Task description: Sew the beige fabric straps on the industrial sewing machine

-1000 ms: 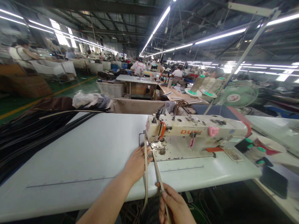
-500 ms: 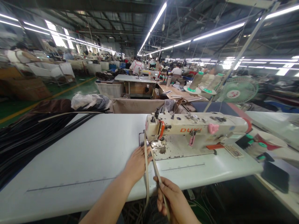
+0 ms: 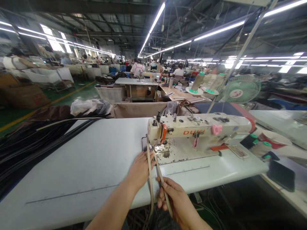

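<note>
A narrow beige strip runs from beside the sewing machine's presser foot down toward me. My left hand rests on the table just in front of the needle area. Its fingertips and thumb close on the strip there, while another length of the strip lies across the fingers and hangs over the table's front edge. Lower and to the right, my right hand pinches the strip between thumb and fingers, at the table edge. The needle tip is too small to make out.
Black strips are heaped along the white table's left side. Thread cones and a dark flat object lie at right. A green fan stands behind. Other people work farther off.
The view has shifted slightly to the right. My right hand has come up a little along the strip, toward the machine; my left hand stays by the needle area.
</note>
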A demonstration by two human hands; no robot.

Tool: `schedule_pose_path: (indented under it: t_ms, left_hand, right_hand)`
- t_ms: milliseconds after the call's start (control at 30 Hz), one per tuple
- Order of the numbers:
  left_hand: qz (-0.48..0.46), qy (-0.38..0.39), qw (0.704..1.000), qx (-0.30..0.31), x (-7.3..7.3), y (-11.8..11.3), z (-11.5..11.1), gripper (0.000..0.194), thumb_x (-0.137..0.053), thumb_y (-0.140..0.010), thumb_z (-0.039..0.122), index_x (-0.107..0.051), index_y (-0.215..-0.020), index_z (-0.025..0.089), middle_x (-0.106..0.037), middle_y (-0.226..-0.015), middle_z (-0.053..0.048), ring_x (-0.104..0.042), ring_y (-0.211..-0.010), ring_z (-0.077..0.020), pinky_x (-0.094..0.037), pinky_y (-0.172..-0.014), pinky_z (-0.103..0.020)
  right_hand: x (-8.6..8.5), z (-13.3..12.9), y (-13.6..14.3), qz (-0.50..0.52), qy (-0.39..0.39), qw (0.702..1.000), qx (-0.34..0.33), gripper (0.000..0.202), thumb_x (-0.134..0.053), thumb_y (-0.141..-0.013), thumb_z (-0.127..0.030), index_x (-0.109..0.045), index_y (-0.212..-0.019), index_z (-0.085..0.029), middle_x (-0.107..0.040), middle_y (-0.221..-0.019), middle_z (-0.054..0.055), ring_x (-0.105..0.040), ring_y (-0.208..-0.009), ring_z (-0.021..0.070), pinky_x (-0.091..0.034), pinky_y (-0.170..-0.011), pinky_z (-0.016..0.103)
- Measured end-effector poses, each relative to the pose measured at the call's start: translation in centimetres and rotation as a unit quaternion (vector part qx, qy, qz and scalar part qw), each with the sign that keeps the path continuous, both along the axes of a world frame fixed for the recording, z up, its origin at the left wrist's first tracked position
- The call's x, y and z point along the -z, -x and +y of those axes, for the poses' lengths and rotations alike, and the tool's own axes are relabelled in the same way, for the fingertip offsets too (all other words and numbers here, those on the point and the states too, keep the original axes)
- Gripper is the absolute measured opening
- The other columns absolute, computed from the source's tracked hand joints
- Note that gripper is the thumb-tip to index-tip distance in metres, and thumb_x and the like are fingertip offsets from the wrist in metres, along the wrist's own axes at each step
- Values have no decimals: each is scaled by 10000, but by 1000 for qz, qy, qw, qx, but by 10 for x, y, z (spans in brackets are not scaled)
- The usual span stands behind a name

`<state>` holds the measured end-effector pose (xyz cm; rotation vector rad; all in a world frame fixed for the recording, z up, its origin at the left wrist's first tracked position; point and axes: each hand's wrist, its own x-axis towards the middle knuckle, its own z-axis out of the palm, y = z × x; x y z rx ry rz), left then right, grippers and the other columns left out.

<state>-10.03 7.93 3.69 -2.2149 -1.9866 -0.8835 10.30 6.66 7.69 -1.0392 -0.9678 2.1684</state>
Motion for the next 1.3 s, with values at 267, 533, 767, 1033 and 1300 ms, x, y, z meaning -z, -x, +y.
schedule_pose_path:
  t_ms: [267,533,767,1033,1300]
  left_hand:
    - [-4,4,1000,-10,2,0,0,411,-411,-1107,389,-568,-1448,222,-634,-1474,-106,-558,-1410,-273,-446,-1196,-518]
    - [14,14,1000,-12,3,0,1,404,-433,-1104,379,-574,-1442,208,-625,-1484,-109,-566,-1404,-264,-443,-1197,-497]
    - [15,10,1000,-6,3,0,1,395,-443,-1103,337,-568,-1453,205,-617,-1490,-113,-567,-1403,-264,-436,-1197,-501]
    - [15,18,1000,-6,0,0,0,384,-481,-1091,323,-583,-1438,196,-617,-1490,-122,-575,-1396,-267,-428,-1208,-499]
    - [-1,23,1000,-4,-1,0,1,400,-433,-1103,354,-585,-1439,199,-624,-1483,-117,-559,-1410,-272,-432,-1211,-522]
  right_hand:
    - [5,-14,-20,3,-8,1000,-25,420,-794,-834,-501,-686,-1042,-151,-647,-636,-34,-666,-504,125,-398,-449,194]
    - [18,-21,-32,-10,-14,997,-69,526,-823,-764,-595,-691,-1025,-159,-647,-601,-38,-662,-485,124,-392,-431,187]
    - [20,-24,-38,-19,-22,996,-79,556,-829,-741,-638,-677,-1018,-180,-632,-591,-56,-660,-494,117,-414,-443,180]
    - [19,-26,-52,-92,-107,981,-134,599,-714,-789,-749,-649,-1036,-207,-639,-610,-45,-661,-554,136,-462,-528,225]
    - [19,-19,-67,-268,-336,876,-218,433,-531,-947,-593,-693,-837,-207,-685,-831,56,-665,-850,257,-535,-781,367]
